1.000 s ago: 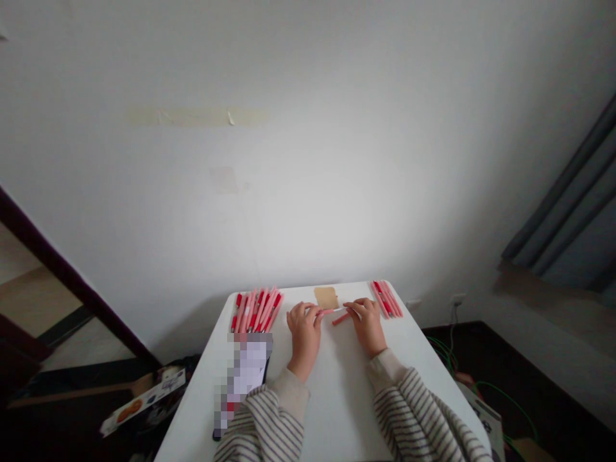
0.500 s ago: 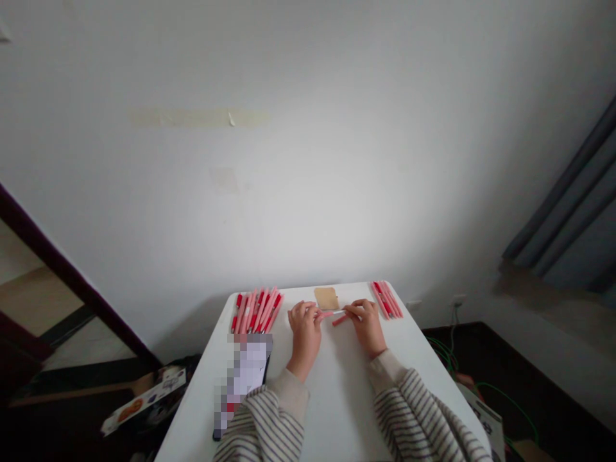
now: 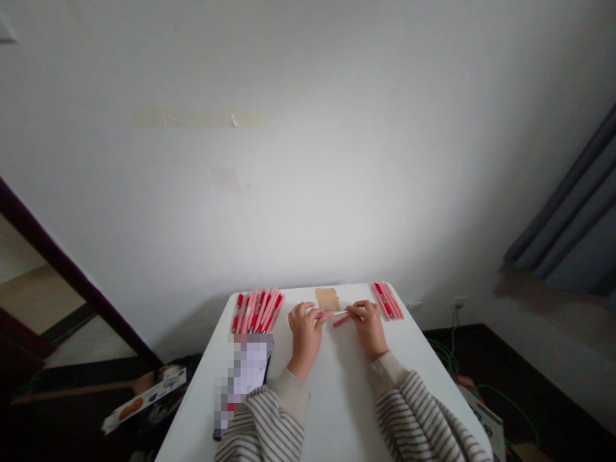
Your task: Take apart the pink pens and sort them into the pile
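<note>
Lower centre of frame: we note left hand (image 3: 306, 328) pinching pink tube (image 3: 327, 316), right hand (image 3: 368, 322) pinching white rod (image 3: 340, 312) (whether rod sits inside tube, we cannot tell). Pink piece (image 3: 341, 321) just below rod; tan pad (image 3: 328, 299) just above. Pens (image 3: 257, 312) bunched left of centre, smaller row (image 3: 387, 301) right.

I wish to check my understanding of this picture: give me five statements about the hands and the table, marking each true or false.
1. The left hand holds a pink pen part. True.
2. The right hand holds nothing. False: it pinches a thin white piece.
3. The right bunch of pens is larger than the left bunch. False: it is smaller.
4. A beige square lies beyond the hands. True.
5. The phone lies on the left side of the table. True.
</note>
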A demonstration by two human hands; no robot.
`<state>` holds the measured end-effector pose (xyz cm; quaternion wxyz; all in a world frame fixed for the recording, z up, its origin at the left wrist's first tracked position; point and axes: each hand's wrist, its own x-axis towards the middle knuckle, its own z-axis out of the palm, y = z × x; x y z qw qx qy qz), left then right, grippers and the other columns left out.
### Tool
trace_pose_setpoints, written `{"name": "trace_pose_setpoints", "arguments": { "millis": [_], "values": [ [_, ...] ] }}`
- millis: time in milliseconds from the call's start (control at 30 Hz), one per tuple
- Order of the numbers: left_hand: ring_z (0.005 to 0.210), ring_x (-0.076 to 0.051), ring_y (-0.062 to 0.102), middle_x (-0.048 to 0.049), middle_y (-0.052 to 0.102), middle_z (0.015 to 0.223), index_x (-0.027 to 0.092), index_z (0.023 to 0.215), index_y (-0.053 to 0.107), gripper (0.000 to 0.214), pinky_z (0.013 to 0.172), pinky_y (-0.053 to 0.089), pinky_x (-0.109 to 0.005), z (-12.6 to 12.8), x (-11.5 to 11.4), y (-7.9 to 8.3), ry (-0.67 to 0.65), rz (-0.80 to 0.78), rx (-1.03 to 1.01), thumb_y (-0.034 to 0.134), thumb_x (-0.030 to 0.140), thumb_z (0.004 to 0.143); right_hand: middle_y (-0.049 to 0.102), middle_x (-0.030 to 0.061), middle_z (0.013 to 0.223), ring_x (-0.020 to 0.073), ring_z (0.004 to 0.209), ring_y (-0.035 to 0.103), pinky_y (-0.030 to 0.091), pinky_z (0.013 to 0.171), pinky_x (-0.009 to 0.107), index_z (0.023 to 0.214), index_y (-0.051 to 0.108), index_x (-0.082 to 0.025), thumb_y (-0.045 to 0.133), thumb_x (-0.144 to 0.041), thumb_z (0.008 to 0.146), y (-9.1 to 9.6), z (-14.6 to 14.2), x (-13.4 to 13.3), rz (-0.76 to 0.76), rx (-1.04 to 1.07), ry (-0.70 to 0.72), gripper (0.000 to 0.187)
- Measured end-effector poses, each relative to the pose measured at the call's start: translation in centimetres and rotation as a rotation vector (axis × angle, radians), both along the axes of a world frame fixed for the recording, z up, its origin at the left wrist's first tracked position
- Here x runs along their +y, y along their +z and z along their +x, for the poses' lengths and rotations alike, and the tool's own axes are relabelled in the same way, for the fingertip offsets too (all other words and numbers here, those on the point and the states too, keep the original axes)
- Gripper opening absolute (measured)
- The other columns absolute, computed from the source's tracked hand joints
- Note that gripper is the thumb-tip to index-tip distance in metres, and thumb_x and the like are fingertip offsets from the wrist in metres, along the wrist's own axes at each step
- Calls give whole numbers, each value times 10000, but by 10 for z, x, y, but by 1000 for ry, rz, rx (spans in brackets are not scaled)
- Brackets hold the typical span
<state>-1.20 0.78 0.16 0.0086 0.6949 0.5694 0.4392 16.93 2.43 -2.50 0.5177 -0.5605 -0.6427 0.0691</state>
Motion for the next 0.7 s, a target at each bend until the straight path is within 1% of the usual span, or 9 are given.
{"name": "trace_pose_setpoints", "arguments": {
  "millis": [167,333,500,600,700],
  "values": [
    [1071,-223,509,-47,617,1054,287,829,739,116,966,395,-439,1,0,1,14,6,-18,649,353,799,630,79,939,251,965,473,404,884,410,925,761,-311,508,-362,906,2,0,-2,-5,-30,-6,259],
    [1049,-228,523,-54,626,1038,266,807,741,161,960,403,-439,1,1,1,36,3,-62,663,405,779,631,75,946,239,947,476,402,879,402,1018,739,-321,505,-335,910,2,1,-2,16,-75,-35,258],
    [1019,-225,534,-66,629,1014,243,817,741,185,950,412,-434,0,4,-1,44,19,-93,641,399,798,645,80,965,241,933,473,409,872,407,1162,676,-281,520,-283,900,-1,3,2,32,-98,-63,305],
    [1014,-227,538,-70,636,1011,234,821,738,174,939,414,-427,0,4,-1,71,15,-82,636,374,805,650,89,980,257,950,467,409,876,419,1076,719,-261,560,-261,875,-2,4,2,29,-140,-91,257],
    [1006,-225,544,-67,642,999,228,821,734,156,924,418,-416,-1,4,0,93,-5,-62,636,349,807,653,82,1006,268,971,458,404,881,427,984,750,-282,600,-232,844,-1,4,0,24,-203,-90,211]
  ]
}}
